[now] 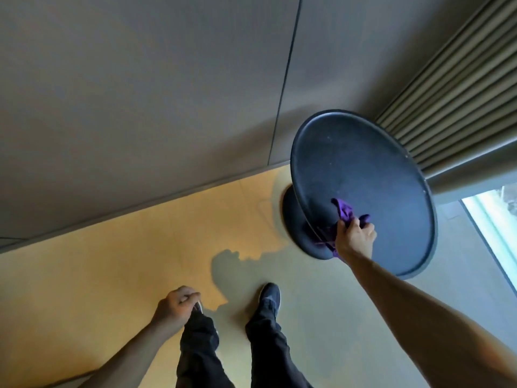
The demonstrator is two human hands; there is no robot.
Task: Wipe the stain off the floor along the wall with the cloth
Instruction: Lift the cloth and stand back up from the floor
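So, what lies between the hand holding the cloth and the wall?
The round black table top, seen in the head view; the right hand holds the purple cloth at its rim.

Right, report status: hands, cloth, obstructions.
Right hand grips purple cloth at round black table edge. Left hand idle, holding nothing. Cloth off floor; table base near wall.

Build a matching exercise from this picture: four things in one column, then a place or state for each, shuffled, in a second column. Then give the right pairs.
Things
1. purple cloth
2. round table
3. left hand
4. curtain

Places or states
A. hangs in pleats at the upper right
B. stands near the wall, with a dark top
C. gripped by the right hand
D. hangs low beside the left leg

Pairs: 1-C, 2-B, 3-D, 4-A
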